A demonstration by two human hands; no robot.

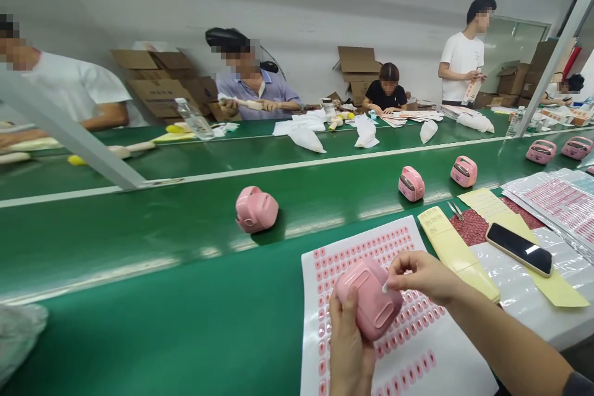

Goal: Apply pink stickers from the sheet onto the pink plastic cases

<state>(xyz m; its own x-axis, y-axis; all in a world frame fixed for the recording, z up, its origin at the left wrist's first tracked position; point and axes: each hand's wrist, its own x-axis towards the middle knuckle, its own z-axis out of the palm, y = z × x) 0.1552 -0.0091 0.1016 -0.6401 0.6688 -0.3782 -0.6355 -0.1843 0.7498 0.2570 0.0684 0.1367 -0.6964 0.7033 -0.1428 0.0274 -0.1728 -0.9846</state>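
Note:
My left hand (349, 343) grips a rounded pink plastic case (370, 298) from below and the left, with a face with two long oval shapes turned towards me. At the case's right side, my right hand (420, 275) is closed in a pinch on a small whitish sticker (385, 288), which touches or nearly touches the pink surface. Beneath both hands lies a white sticker sheet (457, 359), bearing rows of small pink-red oval stickers; the case and hands cover part of it.
Several pink units, one nearby (257, 209) and another (411, 184), sit on the green conveyor belt (153, 241). To the right are a yellow paper strip (457, 253), tweezers (455, 210), a phone (520, 249) and more sticker sheets (557, 204). Co-workers sit or stand opposite.

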